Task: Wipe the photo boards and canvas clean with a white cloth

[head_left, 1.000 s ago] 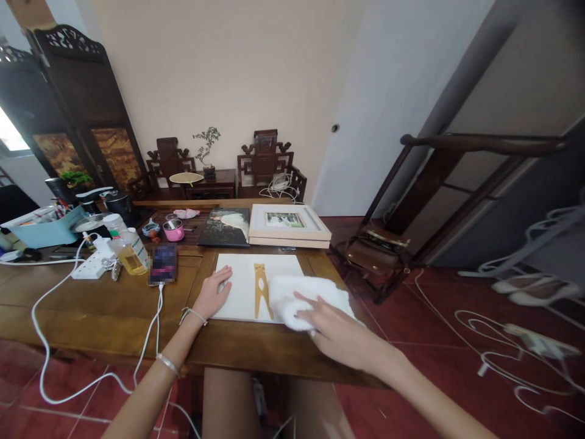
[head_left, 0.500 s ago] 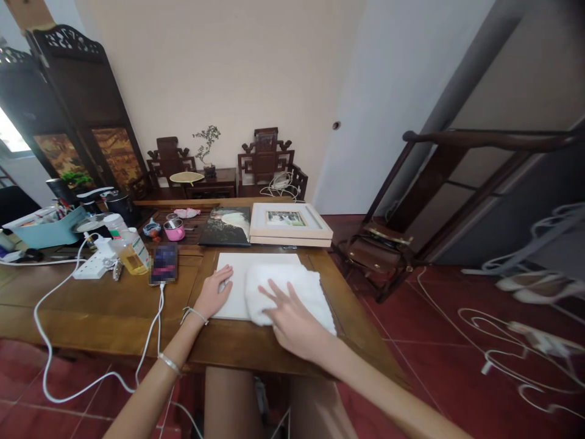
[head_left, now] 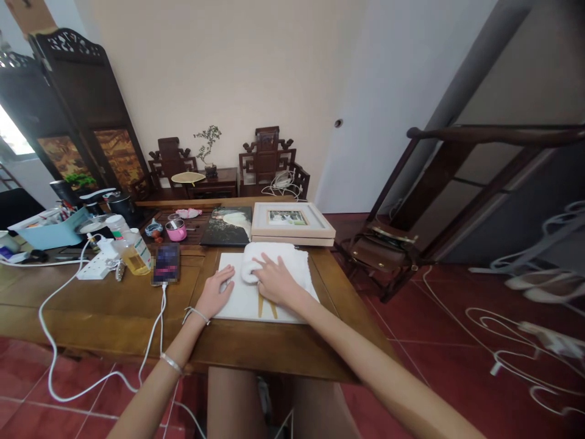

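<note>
A flat white board (head_left: 241, 305) lies on the wooden table in front of me. My left hand (head_left: 216, 294) rests on its left edge, fingers stretched and lying flat. A thick, fluffy white towel (head_left: 297, 261) covers the upper right part of the board. My right hand (head_left: 275, 281) presses on the towel from above, some fingers spread and others bent into its folds. Below that hand, two narrow gold strips (head_left: 267, 306) show on the board, their upper ends hidden by the hand and towel.
Behind the board lie a framed picture (head_left: 315, 224) and a dark picture panel (head_left: 223, 227). To the left are a phone (head_left: 165, 265) on a cable, a bottle (head_left: 137, 256), a power strip (head_left: 94, 267), a pink cup (head_left: 176, 230) and a blue basket (head_left: 50, 235).
My right hand and the towel have moved away from me, up the board. The gold strips and the board's lower right part have come into view. My left hand stays in place.
</note>
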